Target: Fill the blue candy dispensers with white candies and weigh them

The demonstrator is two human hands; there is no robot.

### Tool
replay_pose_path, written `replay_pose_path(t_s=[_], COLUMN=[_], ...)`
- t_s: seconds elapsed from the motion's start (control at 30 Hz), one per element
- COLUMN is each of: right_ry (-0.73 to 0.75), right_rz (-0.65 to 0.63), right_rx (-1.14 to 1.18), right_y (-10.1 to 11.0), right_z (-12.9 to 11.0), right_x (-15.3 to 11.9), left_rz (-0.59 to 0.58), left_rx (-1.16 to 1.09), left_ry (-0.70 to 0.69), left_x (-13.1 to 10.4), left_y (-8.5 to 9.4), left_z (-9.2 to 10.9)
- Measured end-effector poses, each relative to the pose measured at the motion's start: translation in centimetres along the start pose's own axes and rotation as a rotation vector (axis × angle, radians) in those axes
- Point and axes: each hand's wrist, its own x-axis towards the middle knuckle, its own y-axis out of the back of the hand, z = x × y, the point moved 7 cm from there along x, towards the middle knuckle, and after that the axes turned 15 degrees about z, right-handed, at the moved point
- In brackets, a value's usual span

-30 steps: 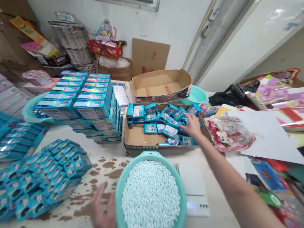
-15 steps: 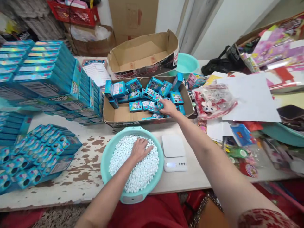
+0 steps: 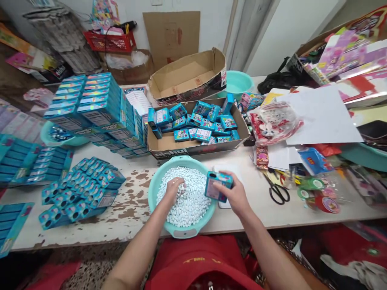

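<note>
Head view: right hand grasps small blue printed cardboard box by its sides at round mint-green plastic basin's right edge, holed end up, probably keeping the opening clear. Left hand, fingers curled, dips into small whitish pellets; can't tell if clenched. Shallow brown cardboard tray of similar boxes sits behind, presumably for easy reach.

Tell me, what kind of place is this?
Probably a small packing workshop: a basin holding little white pieces, blue boxes stacked on the table, and a cardboard tray of small boxes.
</note>
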Motion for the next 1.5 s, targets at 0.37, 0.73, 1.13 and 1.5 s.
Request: replay_pose_path(t_s=[0.37, 0.73, 1.13, 1.5], right_ry=[0.255, 0.495, 0.454, 0.426], right_rz=[-0.045, -0.095, -0.113, -0.120], right_rx=[-0.225, -0.454, -0.395, -0.335], right_y=[-2.6, -6.5, -6.3, -6.9], right_z=[0.3, -0.9, -1.8, -1.9], right_x=[-4.2, -4.9, -4.2, -3.8], left_rz=[-0.137, 0.013, 0.076, 0.103], left_rx=[-0.713, -0.754, -0.702, -0.597], left_ry=[0.399, 0.038, -0.003, -0.112], left_x=[-3.7, -5.6, -5.5, -5.9], left_y=[-1.6, -2.2, -2.3, -2.0], left_z=[4.1, 8.1, 9.3, 10.5])
